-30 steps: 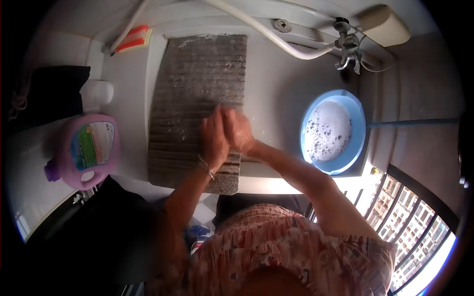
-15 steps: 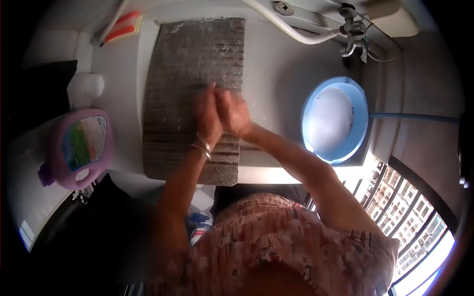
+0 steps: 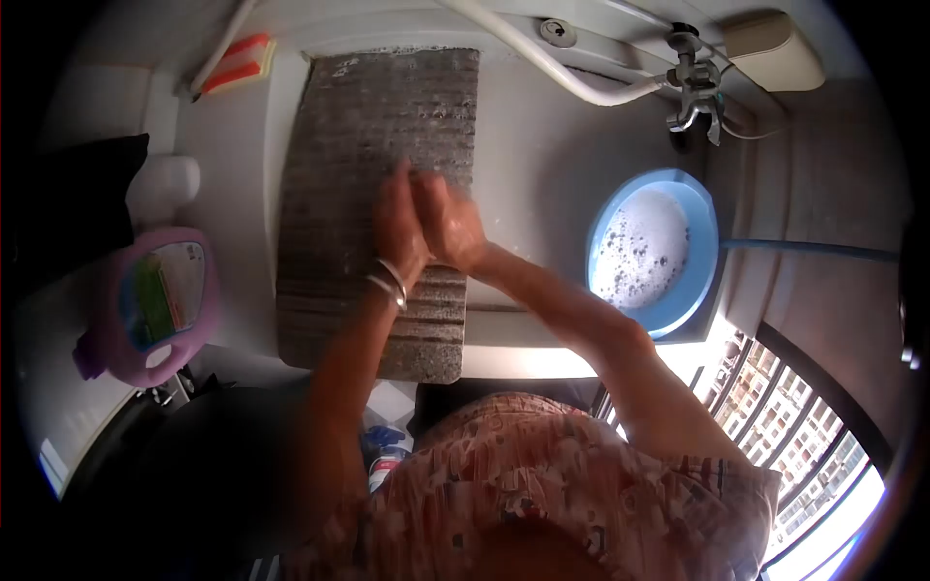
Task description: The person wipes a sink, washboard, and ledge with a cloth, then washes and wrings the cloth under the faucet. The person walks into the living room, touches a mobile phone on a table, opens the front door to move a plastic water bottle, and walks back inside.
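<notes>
Our left hand and right hand are together over the grey, ridged, stone-like rectangular slab, approx. midway along it and R of its centre line. Its long axis runs straight out from our body, w/ the ridges crosswise, so more of its width lies to our L. The right hand is nearer the slab's R edge, and our bare right forearm crosses that side; the left hand, w/ a silver bracelet at the wrist, is nearer the middle. Both hands look narrow and curled in, side by side — blur and the overhead angle mean we can't tell if anything small is held btwn them, or how firmly they meet the slab. The slab lies over the L part of the pale, wide sink, its near end by the front rim. To the R, well apart from our hands, sits the light-blue oval plastic basin w/ white suds — the right hand is the nearer one. The silver metal tap stands beyond it; the pink plastic bottle w/ purple cap is far L.
</notes>
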A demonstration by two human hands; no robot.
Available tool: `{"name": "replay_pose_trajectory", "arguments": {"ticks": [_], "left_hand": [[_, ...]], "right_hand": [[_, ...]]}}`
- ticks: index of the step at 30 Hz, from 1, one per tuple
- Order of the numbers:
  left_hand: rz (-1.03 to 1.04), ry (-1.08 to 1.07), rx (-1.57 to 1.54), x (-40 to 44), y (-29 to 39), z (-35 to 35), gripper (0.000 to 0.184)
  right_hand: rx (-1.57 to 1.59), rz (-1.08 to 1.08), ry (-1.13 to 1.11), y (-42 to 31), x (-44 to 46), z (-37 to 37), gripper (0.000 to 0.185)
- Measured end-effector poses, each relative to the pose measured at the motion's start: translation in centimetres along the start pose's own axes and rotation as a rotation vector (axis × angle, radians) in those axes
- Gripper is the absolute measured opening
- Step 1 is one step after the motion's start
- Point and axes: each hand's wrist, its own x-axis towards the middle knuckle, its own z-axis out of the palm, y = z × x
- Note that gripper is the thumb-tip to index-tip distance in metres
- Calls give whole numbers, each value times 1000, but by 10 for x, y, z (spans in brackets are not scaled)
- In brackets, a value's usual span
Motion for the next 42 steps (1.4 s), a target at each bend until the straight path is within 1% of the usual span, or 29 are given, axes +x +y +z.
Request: {"name": "replay_pose_trajectory", "arguments": {"ticks": [1, 2, 3, 5, 6, 9, 11, 13, 14, 15, 16, 17, 19, 21, 22, 23, 25, 26, 28, 30, 32, 34, 35, 36, 37, 38, 39, 41, 42], "left_hand": [[-276, 29, -146, 24, -9, 10, 38], [-421, 31, -219, 35, -15, 18, 37], [-567, 44, -290, 45, -21, 25, 36], [-142, 119, 247, 39, -25, 17, 34], [-149, 111, 244, 26, -17, 11, 34], [-147, 67, 409, -4, 2, -11, 34], [-530, 171, -398, -27, 15, -14, 33], [-657, 279, -635, -36, 47, -18, 33], [-699, 291, -670, -39, 57, -19, 36], [-739, 314, -703, -37, 67, -18, 39], [-625, 326, -625, -45, 60, -6, 42], [-514, 338, -549, -45, 57, 0, 45], [-473, 308, -446, -44, 45, 8, 42], [-451, 201, -196, -37, 39, 5, 37], [-460, 181, -301, -34, 37, 4, 33], [-460, 180, -300, -28, 38, 0, 33], [-493, -6, -168, -16, 42, -7, 31], [-492, -12, -172, -15, 39, -5, 31], [-497, -46, -148, -12, 38, -4, 30], [-502, -75, -128, -3, 36, -2, 29], [-497, -70, -217, 7, 29, 0, 25], [-478, -45, -231, 2, 20, 5, 25], [-455, -20, -253, 5, 19, 10, 26], [-530, -85, -223, 4, 20, 11, 22], [-520, -91, -229, 3, 17, 12, 22], [-482, -90, -274, 5, 13, 14, 24], [-443, -86, -321, 9, 12, 16, 25], [-327, -88, -179, 21, 9, 14, 23], [-546, -176, -352, 33, 23, 0, 25]], "right_hand": [[39, -10, 38, 10, 24, 5, 27], [77, -11, 72, 18, 40, 7, 26], [65, -61, 183, 22, 47, 11, 24], [-82, -101, 206, 16, 44, 5, 25], [-84, -92, 199, 9, 30, -1, 25], [-40, 1, 96, -13, 2, -14, 28], [173, 80, 231, -33, -18, -15, 29], [314, 214, 207, -57, -30, -23, 26], [496, 367, 173, -61, -32, -27, 21], [499, 372, 174, -57, -41, -22, 21], [416, 221, 212, -48, -53, -13, 20], [440, 209, 173, -45, -52, -17, 18], [461, 200, 133, -37, -45, -23, 16], [209, -96, 247, -32, -36, -21, 15], [271, -66, 229, -27, -30, -19, 14], [272, -64, 229, -27, -25, -19, 14], [480, 234, 149, -30, -19, -23, 15], [474, 242, 152, -30, -17, -24, 15], [550, 389, 145, -29, -11, -25, 16], [518, 398, 163, -25, -7, -22, 17], [497, 401, 172, -20, -3, -19, 17], [346, 241, 169, -13, 2, -18, 17], [334, 240, 186, -13, 6, -21, 17], [412, 307, 166, -14, 8, -22, 17], [496, 375, 147, -17, 9, -21, 17], [315, 121, 229, -5, 6, -10, 17], [339, 103, 214, 1, 9, -8, 18], [118, 58, 331, 8, 18, 0, 19], [261, 224, 294, 14, 23, 4, 21]]}}
